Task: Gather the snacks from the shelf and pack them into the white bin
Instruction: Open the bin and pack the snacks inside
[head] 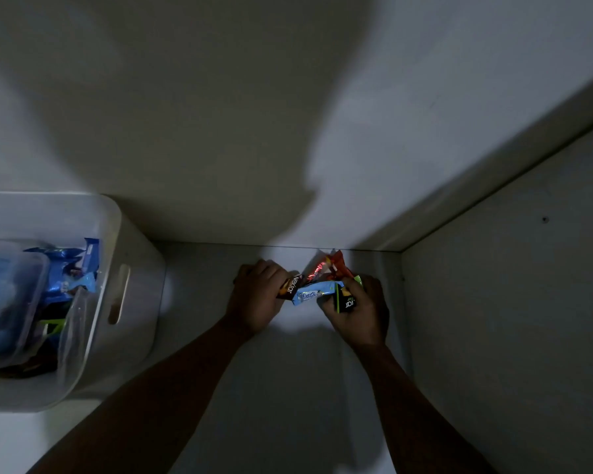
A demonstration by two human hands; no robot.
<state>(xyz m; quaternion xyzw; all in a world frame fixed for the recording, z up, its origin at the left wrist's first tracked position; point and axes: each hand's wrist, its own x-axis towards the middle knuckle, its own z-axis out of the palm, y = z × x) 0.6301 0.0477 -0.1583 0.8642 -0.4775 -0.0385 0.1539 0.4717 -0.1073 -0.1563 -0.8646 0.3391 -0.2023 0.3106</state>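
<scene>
A white shelf (pixel 288 388) compartment, dim and heavily shadowed, is closed by a plain back wall (pixel 220 131) behind and a side wall (pixel 510 302) on the right. A brighter patch of light falls on the shelf board just under the hands. Well to the left of the left hand's fingers stands the white bin (pixel 134 302), with a slot handle (pixel 119 295) in the side facing them. It holds blue packets (pixel 69 265) and a clear plastic container (pixel 7 295). Darker wrappers lie lower down, too dim to make out.

Both bare forearms reach to the back of the shelf. The left hand (pixel 257 295) lies knuckles up, its fingers (pixel 254 268) curled down over the end of a dark packet (pixel 290 287) lettered "Nextar". The packet sticks out from under them towards the right hand. The right hand (pixel 360 313) has its fingers curled round a black and green packet (pixel 348 301), held at the thumb side.

Between the two sets of fingers lies a light blue packet (pixel 314 293). Its left end touches the dark packet and its right end touches the black and green one. Just beyond the right fingers, close to the back wall, an orange-red packet (pixel 332 266) stands tilted. All four snacks are bunched between the hands at the back edge of the shelf. Whether any is lifted off the board cannot be told.
</scene>
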